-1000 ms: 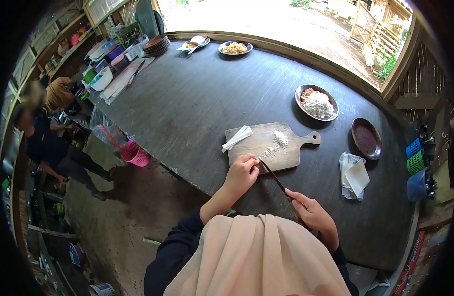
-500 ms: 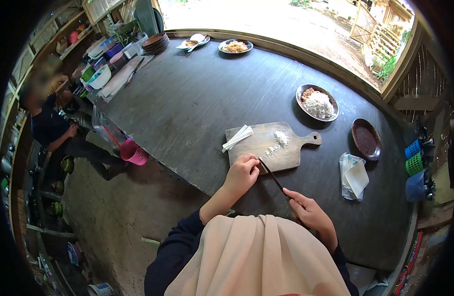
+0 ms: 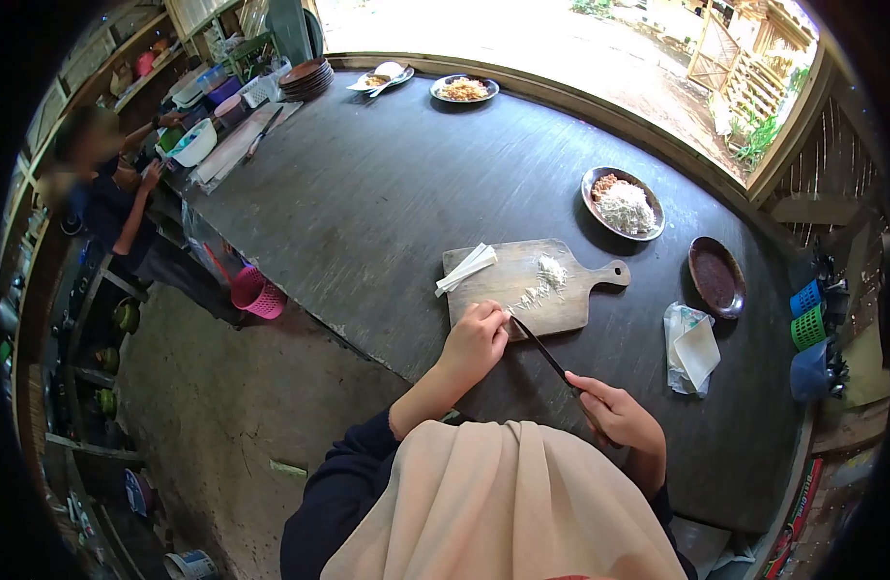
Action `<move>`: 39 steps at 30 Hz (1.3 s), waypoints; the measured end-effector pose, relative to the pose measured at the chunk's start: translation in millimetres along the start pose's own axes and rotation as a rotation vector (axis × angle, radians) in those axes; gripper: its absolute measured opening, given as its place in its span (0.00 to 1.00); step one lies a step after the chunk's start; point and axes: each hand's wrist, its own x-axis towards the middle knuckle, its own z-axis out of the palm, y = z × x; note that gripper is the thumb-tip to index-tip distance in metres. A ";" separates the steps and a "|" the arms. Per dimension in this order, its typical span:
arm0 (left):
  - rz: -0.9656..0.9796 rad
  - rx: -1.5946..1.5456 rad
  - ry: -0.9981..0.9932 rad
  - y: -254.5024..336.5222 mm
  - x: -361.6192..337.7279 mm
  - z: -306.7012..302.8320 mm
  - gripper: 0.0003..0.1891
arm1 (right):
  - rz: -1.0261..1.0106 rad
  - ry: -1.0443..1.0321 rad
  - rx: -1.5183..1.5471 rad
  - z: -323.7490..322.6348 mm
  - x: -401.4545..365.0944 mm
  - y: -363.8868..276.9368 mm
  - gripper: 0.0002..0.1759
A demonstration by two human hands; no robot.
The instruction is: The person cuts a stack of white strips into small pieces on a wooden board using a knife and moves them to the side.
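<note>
My right hand point(image 3: 614, 414) is closed round the handle of a knife point(image 3: 543, 351), whose dark blade slants up and left to the near edge of a wooden cutting board point(image 3: 570, 307). At the blade's tip, my left hand point(image 3: 476, 338) rests on that edge with its fingers curled together; whatever they hold is mostly hidden. Small white chopped pieces point(image 3: 549, 275) trail from the fingertips to a little heap on the board. A few long white strips point(image 3: 467, 269) lie at the board's left side.
Beyond the board stands a plate of white shreds and brown food point(image 3: 627, 207). At right are an empty brown dish point(image 3: 717, 277) and a plastic packet point(image 3: 691, 348). Two food plates and stacked brown plates point(image 3: 307, 80) sit far off. Another person point(image 3: 126, 208) stands at left, near a pink basket point(image 3: 259, 293).
My right hand has moved slightly right and down with the knife. My left hand has hardly moved. The other person has shifted and now reaches toward the containers on the table.
</note>
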 end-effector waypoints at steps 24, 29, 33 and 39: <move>-0.016 -0.056 -0.023 -4.1 0.6 -2.0 0.07 | -0.028 0.053 -0.023 16.3 11.2 -4.3 0.23; 0.002 -0.050 -0.009 -2.9 0.3 -3.1 0.07 | -0.015 0.007 -0.002 0.4 3.0 -1.3 0.23; -0.005 -0.046 -0.018 -2.2 -1.2 -2.8 0.07 | 0.008 -0.008 -0.010 -6.0 -3.9 -1.8 0.23; -0.010 -0.067 -0.024 -4.7 -2.4 -3.7 0.07 | -0.025 0.038 0.019 6.3 0.8 -0.8 0.23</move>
